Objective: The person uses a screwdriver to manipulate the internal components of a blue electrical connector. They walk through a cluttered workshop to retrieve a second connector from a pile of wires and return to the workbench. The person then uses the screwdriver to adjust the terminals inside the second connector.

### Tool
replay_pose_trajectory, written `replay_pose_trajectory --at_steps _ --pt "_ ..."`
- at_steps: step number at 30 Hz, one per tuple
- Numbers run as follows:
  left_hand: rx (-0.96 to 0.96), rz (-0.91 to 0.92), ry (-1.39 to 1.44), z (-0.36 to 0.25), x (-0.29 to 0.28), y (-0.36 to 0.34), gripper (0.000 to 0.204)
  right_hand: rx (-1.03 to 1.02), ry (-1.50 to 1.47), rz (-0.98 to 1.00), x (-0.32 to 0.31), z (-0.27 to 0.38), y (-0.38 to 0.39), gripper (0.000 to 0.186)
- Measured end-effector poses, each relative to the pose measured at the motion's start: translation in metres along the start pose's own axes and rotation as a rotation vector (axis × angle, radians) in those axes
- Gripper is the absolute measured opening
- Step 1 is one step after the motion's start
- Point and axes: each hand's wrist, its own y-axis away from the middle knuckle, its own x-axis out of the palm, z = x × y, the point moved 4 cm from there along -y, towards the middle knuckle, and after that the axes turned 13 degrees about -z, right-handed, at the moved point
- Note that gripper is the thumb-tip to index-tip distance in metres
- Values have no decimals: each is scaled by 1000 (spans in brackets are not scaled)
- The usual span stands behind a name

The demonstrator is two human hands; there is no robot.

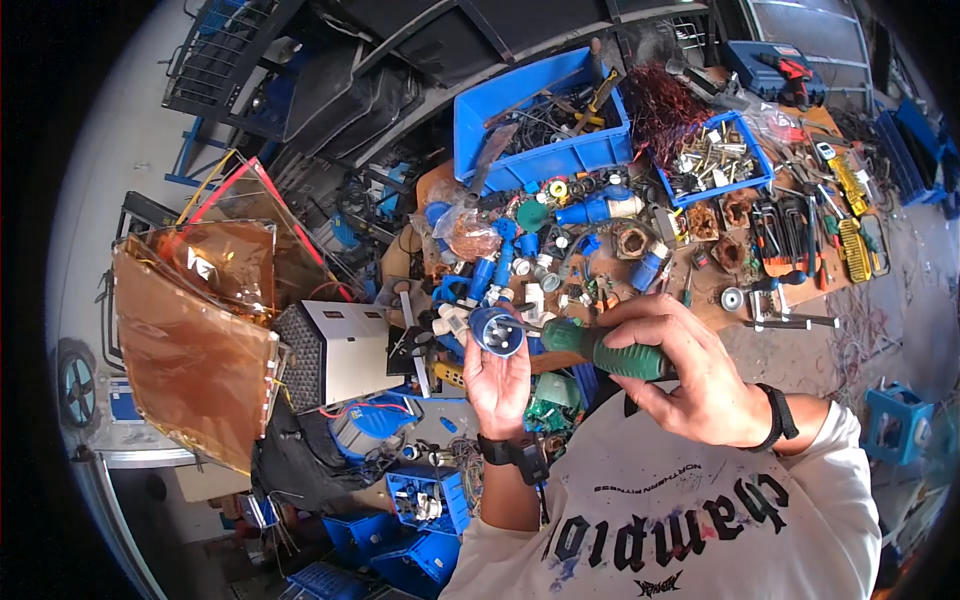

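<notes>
A blue industrial plug (497, 333) with several metal pins showing inside its round collar is held up in my left hand (499, 388). My left fingers are closed around its back and mostly hidden behind it. My right hand (684, 372) is wrapped around the thick green handle of a screwdriver (630, 359). The screwdriver lies nearly level, with its shaft pointing left at the plug's right side. Whether its tip touches a screw there cannot be made out.
Beyond my hands the wooden workbench (706, 287) carries loose blue and white connector parts. A large blue crate (545, 155) of tools stands at the back, beside a blue tray (766, 178) of metal pieces. Pliers and hex keys (790, 235) lie at the right. Blue bins (455, 500) stand low on the left.
</notes>
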Motion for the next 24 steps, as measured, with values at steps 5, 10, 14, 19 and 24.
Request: replay_pose_trajectory --at_steps 5,10,14,19,24 --pt "43 20 -54 2 0 -2 35 -13 -134 -28 -1 0 -3 48" --pt "26 37 -50 3 2 -3 37 -5 7 -50 1 -3 0 46" --pt "28 55 -74 4 0 -5 42 -57 33 -151 4 -4 2 42" --pt "86 18 -93 3 -2 -5 40 -108 108 -45 4 1 0 40" --pt "80 -38 -98 3 -6 -6 36 -107 50 -106 7 3 -2 40"
